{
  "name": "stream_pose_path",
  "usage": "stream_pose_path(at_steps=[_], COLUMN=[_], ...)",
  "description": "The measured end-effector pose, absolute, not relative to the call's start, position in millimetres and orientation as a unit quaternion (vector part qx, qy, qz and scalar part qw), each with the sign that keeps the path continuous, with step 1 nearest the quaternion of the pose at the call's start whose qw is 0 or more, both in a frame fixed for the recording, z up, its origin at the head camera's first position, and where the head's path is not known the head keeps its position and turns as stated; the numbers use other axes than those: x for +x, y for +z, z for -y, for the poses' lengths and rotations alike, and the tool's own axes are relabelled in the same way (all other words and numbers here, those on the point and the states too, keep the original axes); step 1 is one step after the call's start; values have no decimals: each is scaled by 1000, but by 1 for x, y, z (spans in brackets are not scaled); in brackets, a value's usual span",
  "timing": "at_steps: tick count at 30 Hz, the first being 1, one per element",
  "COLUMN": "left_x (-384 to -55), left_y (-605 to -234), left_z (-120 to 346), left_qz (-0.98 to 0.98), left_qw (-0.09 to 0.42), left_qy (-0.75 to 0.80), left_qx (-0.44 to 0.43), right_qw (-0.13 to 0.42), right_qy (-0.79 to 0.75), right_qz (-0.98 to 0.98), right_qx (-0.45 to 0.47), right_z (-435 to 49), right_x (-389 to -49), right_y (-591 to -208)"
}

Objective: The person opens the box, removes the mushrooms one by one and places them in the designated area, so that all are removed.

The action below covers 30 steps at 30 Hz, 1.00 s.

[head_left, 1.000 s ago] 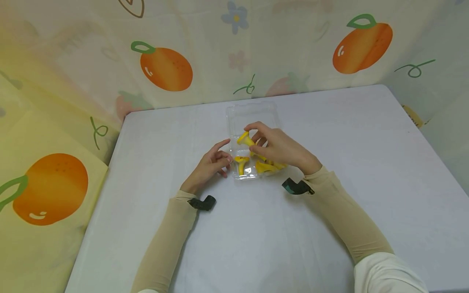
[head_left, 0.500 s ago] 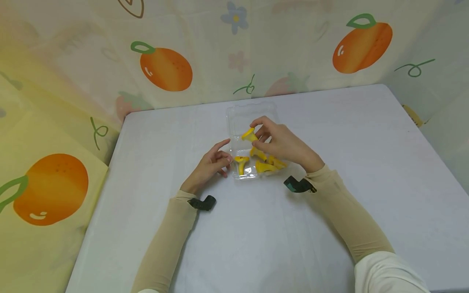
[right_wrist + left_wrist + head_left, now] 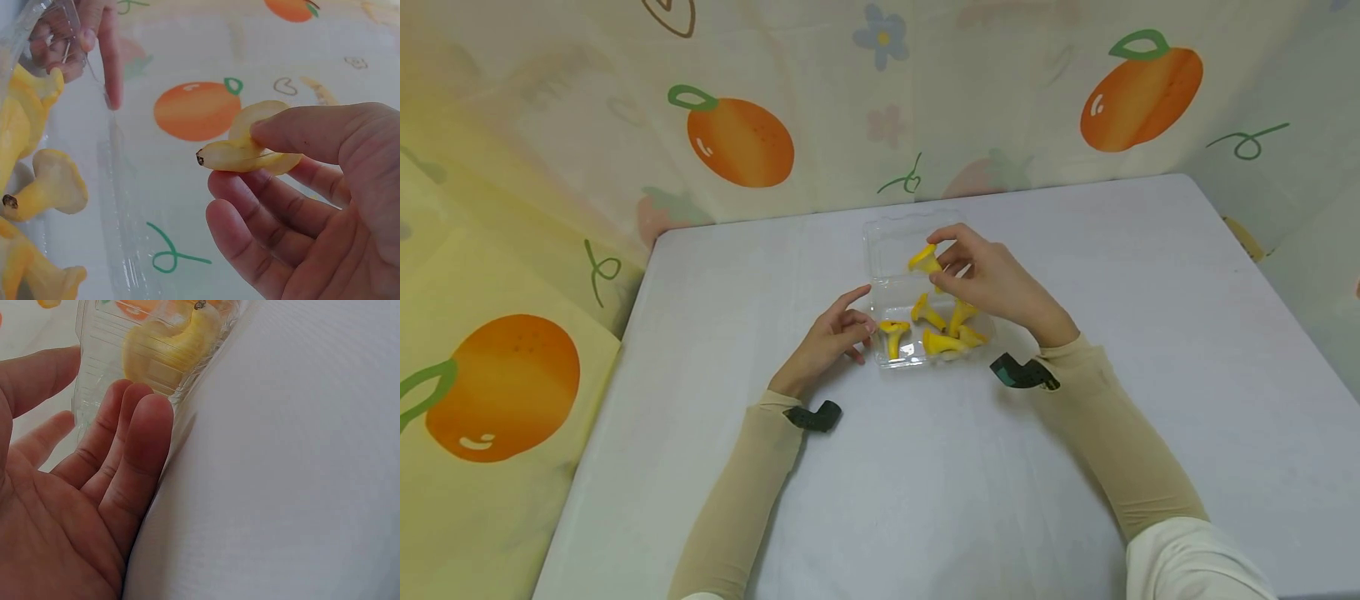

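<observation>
My right hand pinches a yellow trumpet-shaped mushroom between thumb and fingers, above the far part of a clear plastic clamshell box. Its dark-tipped stem points away from the palm in the right wrist view. Several similar mushrooms lie spread over the bottom of the box. At the box's left side is my left hand, fingers relaxed and fingertips right at the wall. Through that wall a mushroom shows in the left wrist view.
The box's transparent lid lies folded back toward the far edge of the white-covered table. A curtain printed with oranges hangs behind the table and along its left side.
My right hand has moved away from me and to the right, carrying the mushroom higher in the head view. More mushrooms in the box are uncovered. My left hand has stayed put.
</observation>
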<state>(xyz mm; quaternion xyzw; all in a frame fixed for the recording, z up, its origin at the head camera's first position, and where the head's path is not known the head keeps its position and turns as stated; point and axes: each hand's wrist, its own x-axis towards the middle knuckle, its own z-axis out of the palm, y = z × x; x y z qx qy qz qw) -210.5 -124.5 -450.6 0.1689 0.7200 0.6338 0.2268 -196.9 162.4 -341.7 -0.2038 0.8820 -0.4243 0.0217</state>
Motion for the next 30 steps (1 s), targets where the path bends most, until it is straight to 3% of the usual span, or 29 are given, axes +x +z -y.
stream_pose_path(at_steps=[30], left_x=[-210], left_y=[-449], left_z=[124], left_qz=[-725], left_qw=[224], left_qy=[628], left_qx=[173], right_qw=[-4], right_qy=[-459], right_qz=[-877], right_qx=[-141], right_z=[-185], right_x=[-200], right_y=[-333])
